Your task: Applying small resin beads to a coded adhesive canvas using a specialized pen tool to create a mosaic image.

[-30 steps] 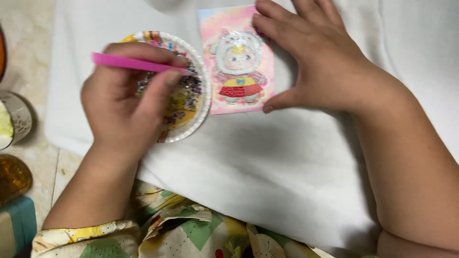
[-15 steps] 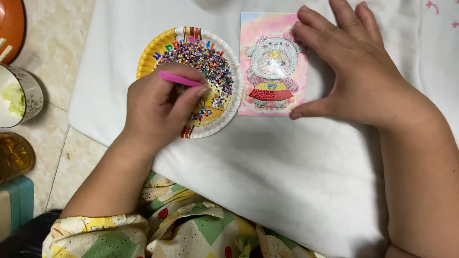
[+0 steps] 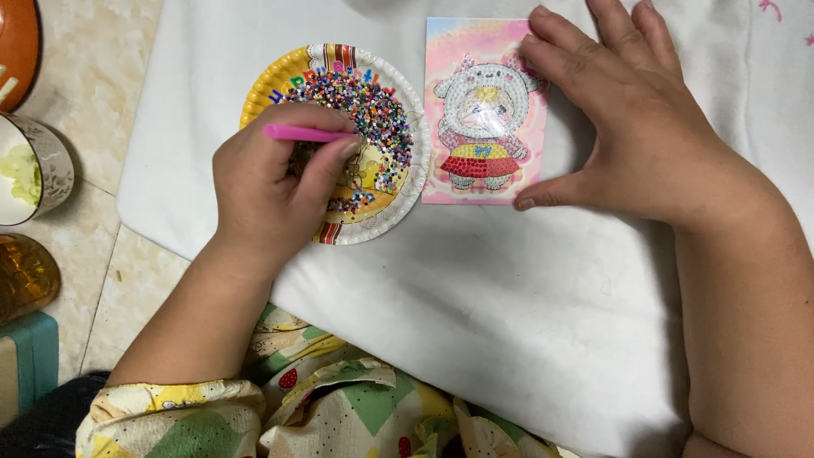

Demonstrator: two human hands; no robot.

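My left hand [image 3: 271,191] grips a thin pink pen [image 3: 305,133] and hovers over a colourful paper plate [image 3: 263,80] full of several small mixed-colour beads [image 3: 373,119]. The pen's tip is hidden behind my fingers. To the right of the plate lies a pink picture card [image 3: 483,110] showing a bead-covered cartoon figure in a red skirt. My right hand [image 3: 636,127] lies flat with fingers spread on the card's right edge, thumb at its lower corner. Everything sits on a white cloth [image 3: 509,322].
On the tiled floor at the left stand a patterned cup [image 3: 38,170], an orange dish [image 3: 17,42] at the top corner, an amber glass object [image 3: 25,276] and a teal box [image 3: 30,365]. My patterned clothing [image 3: 322,407] shows at the bottom.
My left hand has turned the pink pen and lowered it onto the beads in the plate. My right hand stays on the card. The view has shifted slightly.
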